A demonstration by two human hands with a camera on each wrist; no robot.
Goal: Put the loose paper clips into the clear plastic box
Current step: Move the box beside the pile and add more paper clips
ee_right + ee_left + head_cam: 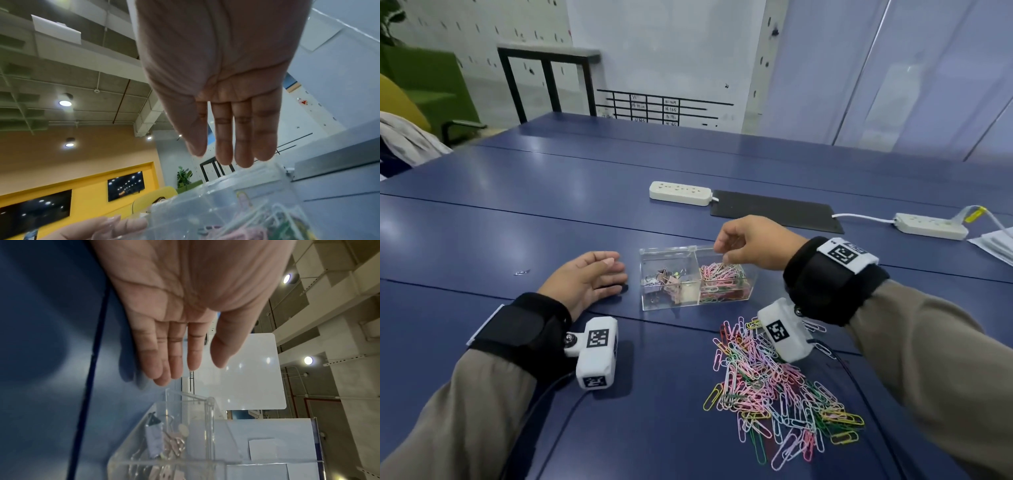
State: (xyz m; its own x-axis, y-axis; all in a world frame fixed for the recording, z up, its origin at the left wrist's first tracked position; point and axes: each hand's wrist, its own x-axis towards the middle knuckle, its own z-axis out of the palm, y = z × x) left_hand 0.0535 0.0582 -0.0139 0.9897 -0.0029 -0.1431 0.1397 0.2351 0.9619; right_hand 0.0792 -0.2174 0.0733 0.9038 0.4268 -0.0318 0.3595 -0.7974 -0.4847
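Our right hand [753, 245] hangs above the box's [674, 251] right compartment, fingers straight and empty in the wrist view. Our left hand [585, 281] rests flat and relaxed beside the box. Most paper clips [777, 394] still lie heaped nearby. Since nothing steadies the box, a careless drop could nudge it or scatter clips.

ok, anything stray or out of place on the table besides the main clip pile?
One small item lies alone on the blue table, left of the left hand, well apart from the loose paper clips and the clear plastic box. Too small to identify; possibly a stray clip. Nothing else stands out.
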